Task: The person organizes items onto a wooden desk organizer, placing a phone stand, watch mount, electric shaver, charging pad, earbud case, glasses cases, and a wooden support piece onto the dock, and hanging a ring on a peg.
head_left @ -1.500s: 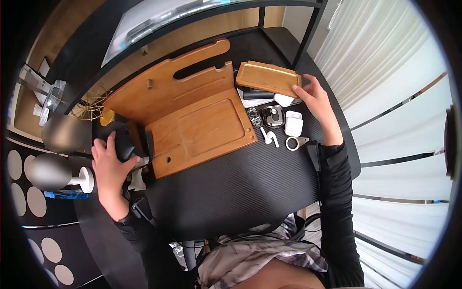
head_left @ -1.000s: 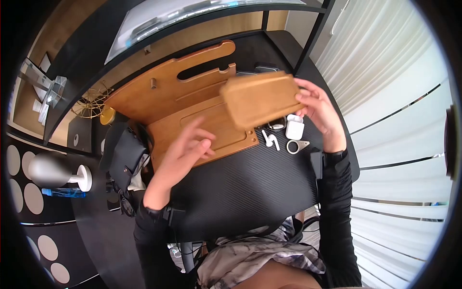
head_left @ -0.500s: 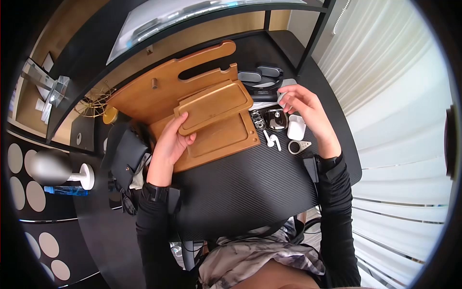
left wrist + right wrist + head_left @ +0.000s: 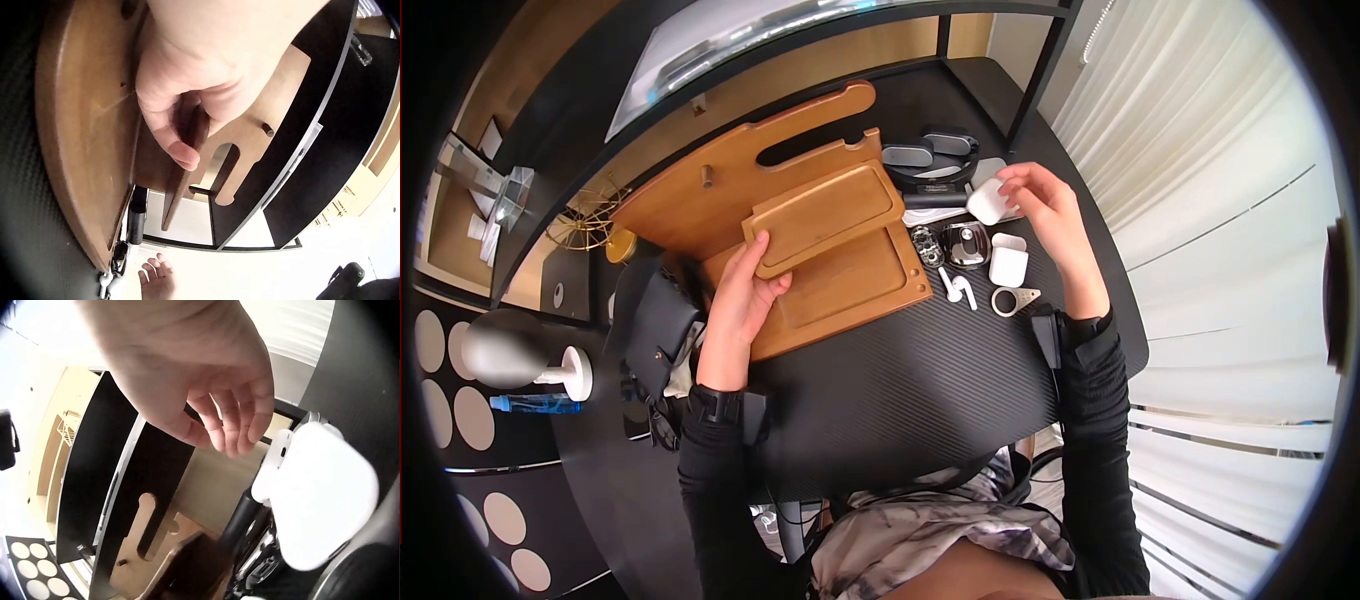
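My left hand (image 4: 740,305) pinches the left end of a shallow wooden tray (image 4: 830,220), thumb on top and fingers beneath. The tray overlaps the base of a wooden desk organizer (image 4: 870,300) in the head view; the left wrist view shows it edge-on, tilted. My right hand (image 4: 1050,225) has loosely bent fingers with nothing between them. Right at its fingertips in the head view is a white block (image 4: 988,202); the right wrist view shows the fingers apart from that block (image 4: 272,465). A white earphone case (image 4: 1008,260) lies below the hand.
White earbuds (image 4: 958,287), a ring-shaped holder (image 4: 1012,300), a glossy black case (image 4: 966,245) and a black cylinder (image 4: 935,200) lie right of the organizer. A black bag (image 4: 662,325) stands to its left. The organizer's upright back panel (image 4: 690,200) rises behind the base.
My right hand brought the tray leftward over the organizer and let it go. My left hand left the black bag and took the tray; the right hand moved back to the white block.
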### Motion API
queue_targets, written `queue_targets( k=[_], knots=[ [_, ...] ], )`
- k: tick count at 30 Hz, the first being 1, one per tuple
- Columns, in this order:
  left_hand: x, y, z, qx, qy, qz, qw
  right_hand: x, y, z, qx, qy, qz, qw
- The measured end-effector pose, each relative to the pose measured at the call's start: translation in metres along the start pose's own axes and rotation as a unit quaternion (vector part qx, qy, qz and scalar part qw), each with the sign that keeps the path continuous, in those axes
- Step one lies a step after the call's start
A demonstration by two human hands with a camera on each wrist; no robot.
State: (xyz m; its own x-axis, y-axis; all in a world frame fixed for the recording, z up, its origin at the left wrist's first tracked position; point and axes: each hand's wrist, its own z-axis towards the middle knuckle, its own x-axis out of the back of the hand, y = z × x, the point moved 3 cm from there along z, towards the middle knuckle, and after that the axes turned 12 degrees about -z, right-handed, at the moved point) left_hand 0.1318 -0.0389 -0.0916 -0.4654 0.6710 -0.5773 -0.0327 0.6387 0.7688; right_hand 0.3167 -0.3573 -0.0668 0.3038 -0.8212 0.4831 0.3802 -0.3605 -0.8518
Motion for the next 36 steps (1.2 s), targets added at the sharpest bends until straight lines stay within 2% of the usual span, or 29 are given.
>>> queue_targets(
  k=[1, 3, 6, 8, 11, 12, 14, 16, 17, 20, 21, 23, 24, 26, 27, 28, 29, 30, 31, 32, 33, 35, 36],
  knots=[
    [-0.001, -0.001, 0.000, 0.002, -0.001, 0.001, 1.000, 0.004, 0.003, 0.001, 0.005, 0.043, -0.055, 0.998],
    [-0.002, -0.001, -0.001, -0.005, -0.001, -0.006, 1.000, 0.006, 0.006, 0.001, -0.004, 0.038, -0.089, 0.995],
    [0.007, -0.001, 0.005, -0.010, 0.001, -0.018, 1.000, 0.001, 0.008, -0.001, 0.043, 0.016, -0.158, 0.986],
    [0.008, -0.001, 0.006, -0.011, -0.015, -0.019, 1.000, -0.007, 0.008, -0.003, 0.090, -0.037, -0.207, 0.974],
    [0.012, -0.001, 0.006, -0.002, -0.042, -0.027, 0.999, -0.010, 0.006, -0.005, 0.112, -0.028, -0.238, 0.964],
    [0.013, -0.002, 0.006, 0.008, -0.055, -0.033, 0.998, -0.008, 0.004, -0.006, 0.112, -0.028, -0.238, 0.964],
    [0.015, -0.007, 0.006, 0.006, -0.065, -0.043, 0.997, -0.007, 0.001, -0.006, 0.057, -0.044, -0.235, 0.969],
    [0.018, -0.005, -0.001, -0.013, -0.059, -0.053, 0.997, -0.005, 0.008, -0.007, 0.083, -0.006, -0.248, 0.965],
    [0.012, -0.006, -0.003, 0.004, -0.089, -0.051, 0.995, -0.007, 0.013, -0.005, 0.100, 0.005, -0.253, 0.962],
    [0.000, -0.005, -0.013, 0.015, -0.141, -0.062, 0.988, -0.007, 0.011, -0.001, 0.082, -0.026, -0.252, 0.964],
    [0.002, -0.004, -0.021, -0.003, -0.121, -0.058, 0.991, -0.007, 0.011, -0.002, 0.072, -0.024, -0.253, 0.965],
    [0.001, -0.001, -0.031, 0.040, -0.144, -0.065, 0.987, -0.006, 0.011, -0.001, 0.063, -0.034, -0.245, 0.967],
    [0.002, 0.003, -0.041, 0.034, -0.136, -0.060, 0.988, -0.007, 0.012, -0.001, 0.066, -0.035, -0.250, 0.965],
    [0.001, 0.009, -0.068, 0.028, -0.092, 0.084, 0.992, -0.007, 0.009, -0.002, 0.054, -0.037, -0.253, 0.965],
    [0.004, 0.014, -0.078, 0.028, -0.089, 0.087, 0.992, -0.007, 0.009, -0.003, 0.051, -0.036, -0.254, 0.965],
    [0.009, 0.023, -0.089, -0.017, -0.123, 0.221, 0.967, -0.007, 0.008, -0.003, 0.050, -0.035, -0.252, 0.966],
    [0.012, 0.034, -0.100, -0.060, -0.155, 0.348, 0.922, -0.007, 0.008, -0.004, 0.050, -0.036, -0.257, 0.965],
    [0.014, 0.051, -0.111, -0.157, -0.125, 0.443, 0.874, -0.007, 0.008, -0.003, 0.052, -0.037, -0.262, 0.963],
    [0.017, 0.068, -0.124, -0.249, -0.091, 0.529, 0.807, -0.007, 0.009, -0.003, 0.053, -0.039, -0.263, 0.963],
    [0.031, 0.085, -0.136, -0.282, -0.023, 0.547, 0.788, -0.007, 0.011, -0.003, 0.052, -0.042, -0.260, 0.963],
    [0.048, 0.103, -0.148, -0.314, 0.045, 0.561, 0.765, -0.006, 0.012, -0.002, 0.053, -0.045, -0.258, 0.964],
    [0.102, 0.129, -0.165, -0.304, 0.183, 0.541, 0.763, -0.006, 0.012, -0.002, 0.057, -0.045, -0.261, 0.963],
    [0.135, 0.134, -0.172, -0.266, 0.187, 0.585, 0.743, -0.006, 0.012, -0.002, 0.058, -0.044, -0.261, 0.963]
  ],
)
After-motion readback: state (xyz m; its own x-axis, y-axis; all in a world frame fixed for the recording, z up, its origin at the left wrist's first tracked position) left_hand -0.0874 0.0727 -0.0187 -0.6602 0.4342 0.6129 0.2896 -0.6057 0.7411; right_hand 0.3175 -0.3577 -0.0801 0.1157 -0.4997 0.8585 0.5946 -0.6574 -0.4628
